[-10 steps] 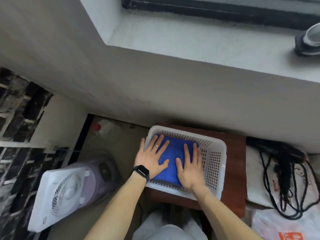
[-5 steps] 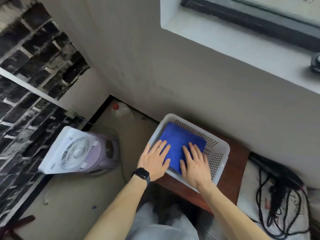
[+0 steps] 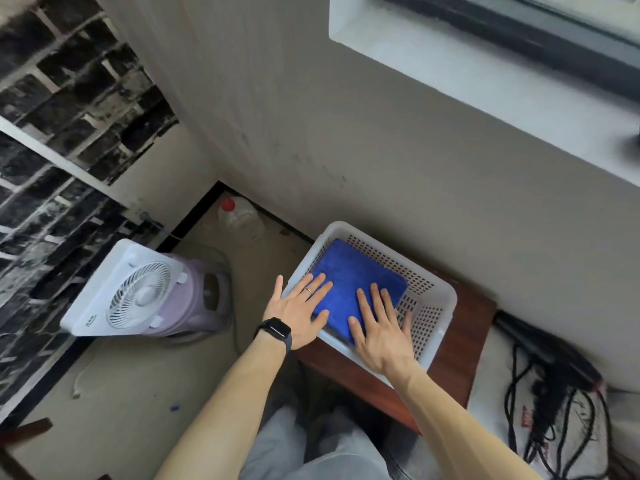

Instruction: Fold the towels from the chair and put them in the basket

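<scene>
- A white perforated plastic basket [image 3: 434,299] is seen from above on a small dark-red wooden table [image 3: 464,344], set against a pale wall.
- A folded blue towel [image 3: 356,275] lies flat inside the basket, toward its left half; the right part of the basket floor is left bare.
- The left hand [image 3: 298,308], w/ a black smartwatch [image 3: 275,329] at the wrist & a ring on one finger, is held flat, fingers spread; it rests half on the towel's left edge, half over the basket rim.
- The right hand [image 3: 379,327] is also flat & spread, pressed onto the towel's near right corner. Nothing is pinched by either.
- Judged step: towel being patted down; no chair or other towels are shown.
- Risks: folds could be dragged open if palms are slid off rather than lifted; the light basket, near the table edge, could be tipped by pressure on its rim.
- A white box fan [image 3: 135,292] & a clear bottle [image 3: 239,216] stand on the floor, left; black cables [image 3: 550,414] lie right.
</scene>
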